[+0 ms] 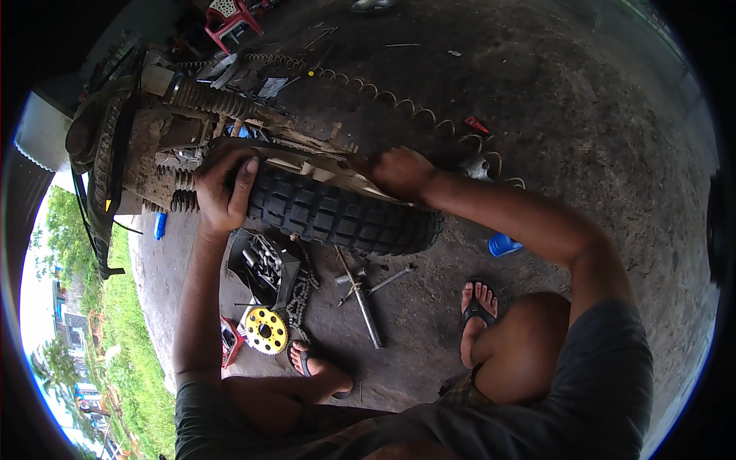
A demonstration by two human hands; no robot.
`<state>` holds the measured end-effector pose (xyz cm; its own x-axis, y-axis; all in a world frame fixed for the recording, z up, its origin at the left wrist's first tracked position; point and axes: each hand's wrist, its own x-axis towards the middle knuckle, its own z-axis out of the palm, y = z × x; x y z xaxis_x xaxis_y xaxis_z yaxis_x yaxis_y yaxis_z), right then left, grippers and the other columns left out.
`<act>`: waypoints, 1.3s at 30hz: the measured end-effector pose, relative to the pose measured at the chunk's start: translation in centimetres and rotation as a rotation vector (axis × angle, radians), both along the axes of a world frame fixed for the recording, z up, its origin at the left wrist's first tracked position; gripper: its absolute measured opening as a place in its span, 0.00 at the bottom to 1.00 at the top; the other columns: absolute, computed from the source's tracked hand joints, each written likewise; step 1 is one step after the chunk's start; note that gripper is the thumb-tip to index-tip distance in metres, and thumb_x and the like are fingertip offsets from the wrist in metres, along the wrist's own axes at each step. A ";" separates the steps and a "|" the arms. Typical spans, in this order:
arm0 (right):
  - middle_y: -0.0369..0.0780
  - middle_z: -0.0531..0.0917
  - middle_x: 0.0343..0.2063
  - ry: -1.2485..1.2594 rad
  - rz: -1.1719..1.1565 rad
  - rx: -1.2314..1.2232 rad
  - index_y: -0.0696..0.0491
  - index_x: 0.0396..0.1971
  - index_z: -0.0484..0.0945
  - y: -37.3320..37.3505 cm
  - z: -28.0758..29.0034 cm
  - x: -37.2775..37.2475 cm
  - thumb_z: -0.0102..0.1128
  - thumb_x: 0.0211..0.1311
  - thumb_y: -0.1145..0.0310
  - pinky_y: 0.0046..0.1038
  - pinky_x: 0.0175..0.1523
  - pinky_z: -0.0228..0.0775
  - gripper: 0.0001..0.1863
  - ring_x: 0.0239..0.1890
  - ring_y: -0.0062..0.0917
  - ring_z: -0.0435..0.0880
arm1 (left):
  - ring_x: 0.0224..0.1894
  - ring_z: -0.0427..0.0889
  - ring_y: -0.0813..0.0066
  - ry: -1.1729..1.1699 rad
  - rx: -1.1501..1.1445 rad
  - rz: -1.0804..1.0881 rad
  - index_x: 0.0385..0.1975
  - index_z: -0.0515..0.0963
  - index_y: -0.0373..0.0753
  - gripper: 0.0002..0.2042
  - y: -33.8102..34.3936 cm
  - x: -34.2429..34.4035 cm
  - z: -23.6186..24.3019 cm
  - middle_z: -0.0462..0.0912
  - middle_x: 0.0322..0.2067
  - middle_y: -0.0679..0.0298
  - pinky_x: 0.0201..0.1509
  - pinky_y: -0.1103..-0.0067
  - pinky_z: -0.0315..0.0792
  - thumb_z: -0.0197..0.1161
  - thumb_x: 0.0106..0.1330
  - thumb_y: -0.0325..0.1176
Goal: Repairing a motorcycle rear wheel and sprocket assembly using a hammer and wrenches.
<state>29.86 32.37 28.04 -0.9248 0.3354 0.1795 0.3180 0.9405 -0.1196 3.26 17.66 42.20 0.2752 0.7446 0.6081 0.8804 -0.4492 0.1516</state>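
A black knobby tyre (345, 213) stands in front of me on a wheel with a pale rim, beside the mud-covered motorcycle (149, 146). My left hand (224, 188) is closed around the tyre's left end, its thumb against the tread and its fingers curled over the far side. At the tyre's far side, toward its right end, my right hand (402, 175) is closed in a fist close to the rim. Whatever that fist grips is hidden by the hand and the dark shadow there.
On the floor below the tyre lie an open box of sockets (264, 264), a chain (303, 295), a yellow sprocket (267, 331) and a T-shaped wrench (366, 314). A blue container (504, 244) lies to the right. A coiled air hose (391, 96) crosses the floor behind, near a red chair (230, 21).
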 end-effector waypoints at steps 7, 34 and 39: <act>0.50 0.88 0.32 0.269 -0.006 -0.003 0.51 0.66 0.71 1.0 -2.4 3.2 0.53 0.71 0.72 0.46 0.39 0.84 0.23 0.34 0.48 0.91 | 0.40 0.87 0.53 -0.028 0.017 -0.029 0.38 0.85 0.28 0.14 -0.4 0.2 -0.4 0.87 0.36 0.48 0.51 0.69 0.78 0.59 0.73 0.34; 0.53 0.85 0.47 0.837 -0.126 -0.469 0.62 0.55 0.80 -1.9 4.6 2.7 0.53 0.81 0.55 0.41 0.56 0.76 0.23 0.52 0.48 0.85 | 0.38 0.85 0.50 0.135 0.275 -0.096 0.39 0.85 0.35 0.09 0.7 -1.5 -1.4 0.86 0.36 0.53 0.43 0.65 0.80 0.66 0.64 0.33; 0.46 0.84 0.44 0.881 0.603 0.061 0.57 0.55 0.80 -10.6 8.1 1.0 0.67 0.69 0.65 0.37 0.49 0.79 0.18 0.43 0.40 0.86 | 0.41 0.85 0.49 0.129 0.281 -0.012 0.41 0.84 0.38 0.13 1.3 -1.1 -1.6 0.84 0.36 0.54 0.43 0.63 0.81 0.68 0.65 0.40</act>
